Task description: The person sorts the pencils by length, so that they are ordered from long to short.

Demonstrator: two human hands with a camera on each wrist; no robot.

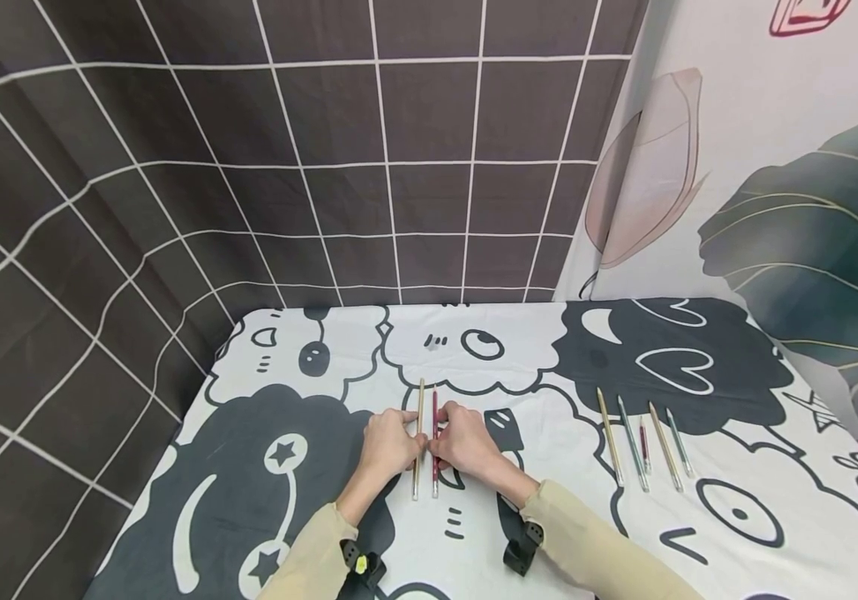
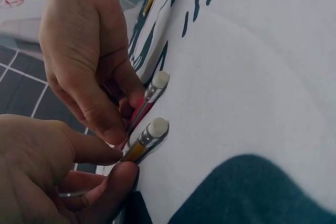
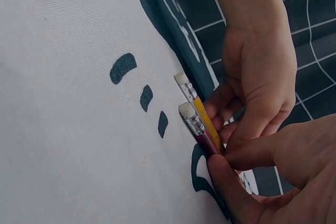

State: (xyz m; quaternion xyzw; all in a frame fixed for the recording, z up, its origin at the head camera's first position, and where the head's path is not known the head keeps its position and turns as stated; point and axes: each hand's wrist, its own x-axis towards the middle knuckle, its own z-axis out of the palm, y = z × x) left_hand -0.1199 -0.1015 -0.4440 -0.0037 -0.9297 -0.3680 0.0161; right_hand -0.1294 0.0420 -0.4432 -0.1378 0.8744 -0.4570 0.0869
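L hand (image 1: 388,443) had a yellow pencil (image 1: 420,412) pinched btwn thumb + fingers, R hand (image 1: 466,438) was pinching a red pencil (image 1: 435,414) the same way. Both were mid-front of the cartoon-print tablecloth (image 1: 406,546), roughly parallel w/ a small gap btwn, white erasers (image 2: 157,128) twd the person. Couldn't tell if they actually touched the cloth tbh. 5 more pencils (image 1: 633,446) lay in a loose row to the R, well apart from the hands. Dark grid-pattern curtain (image 1: 429,200) hung behind, fwiw.
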